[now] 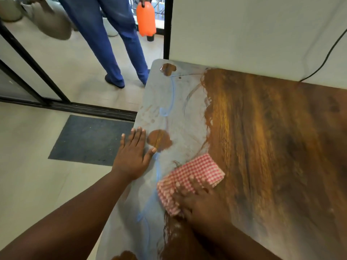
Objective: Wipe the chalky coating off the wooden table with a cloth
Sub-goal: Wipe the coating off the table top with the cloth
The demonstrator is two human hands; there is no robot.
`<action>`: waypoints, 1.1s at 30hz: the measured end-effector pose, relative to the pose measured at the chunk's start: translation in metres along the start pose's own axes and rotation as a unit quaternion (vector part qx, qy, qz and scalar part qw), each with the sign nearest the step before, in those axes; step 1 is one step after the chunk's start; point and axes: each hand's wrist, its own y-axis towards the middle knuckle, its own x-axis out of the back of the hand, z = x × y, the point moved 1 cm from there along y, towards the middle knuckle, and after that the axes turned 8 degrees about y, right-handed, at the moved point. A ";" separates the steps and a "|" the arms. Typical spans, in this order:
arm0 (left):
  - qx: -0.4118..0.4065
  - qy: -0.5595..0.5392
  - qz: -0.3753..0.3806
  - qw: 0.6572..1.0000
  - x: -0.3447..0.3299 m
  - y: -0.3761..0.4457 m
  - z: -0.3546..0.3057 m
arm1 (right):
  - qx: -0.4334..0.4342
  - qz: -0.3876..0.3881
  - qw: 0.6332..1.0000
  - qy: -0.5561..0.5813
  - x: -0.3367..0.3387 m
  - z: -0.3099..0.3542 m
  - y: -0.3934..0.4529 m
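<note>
The wooden table shows bare brown grain on its right part. A pale grey chalky coating with blue streaks covers its left strip, broken by a few bare brown patches. A folded red-and-white checked cloth lies at the border between coating and bare wood. My right hand presses down on the cloth's near end, blurred by motion. My left hand lies flat on the table's left edge, fingers spread, holding nothing.
A person in blue trousers stands on the floor beyond the table's far left corner, holding an orange bottle. A dark floor mat lies left of the table. A white wall with a black cable backs the table.
</note>
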 end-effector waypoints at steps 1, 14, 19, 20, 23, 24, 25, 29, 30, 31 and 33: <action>0.000 0.004 0.001 1.000 0.000 -0.001 -0.001 | 0.013 0.008 1.000 -0.010 -0.001 -0.001 -0.012; 0.030 0.006 -0.050 0.998 0.026 0.103 0.011 | -0.150 -0.106 0.982 0.045 0.064 -0.056 0.151; -0.001 0.064 -0.026 0.998 0.028 0.167 0.003 | -0.038 -0.067 0.995 0.065 0.038 -0.038 0.078; -0.015 0.075 -0.025 0.997 0.026 0.173 0.000 | -0.038 -0.070 0.994 0.081 0.037 -0.046 0.060; -0.034 0.074 -0.028 0.996 0.015 0.179 -0.003 | -0.112 -0.076 0.987 0.090 0.048 -0.087 0.049; -0.033 0.062 -0.032 0.997 0.012 0.180 -0.002 | -0.146 -0.079 0.981 0.095 0.056 -0.101 0.061; -0.031 0.049 -0.036 0.998 0.010 0.182 -0.001 | -0.173 -0.087 0.977 0.093 0.065 -0.114 0.080; -0.030 0.014 -0.041 0.999 0.007 0.186 0.003 | -0.200 -0.125 0.968 0.082 0.110 -0.139 0.183; -0.030 0.007 -0.044 0.999 0.006 0.186 0.004 | -0.205 -0.116 0.968 0.087 0.118 -0.135 0.202; -0.027 -0.001 -0.046 0.999 0.005 0.186 0.005 | -0.210 -0.112 0.967 0.091 0.122 -0.127 0.214; -0.022 -0.015 -0.041 0.999 0.005 0.187 0.006 | -0.202 -0.117 0.968 0.090 0.111 -0.104 0.210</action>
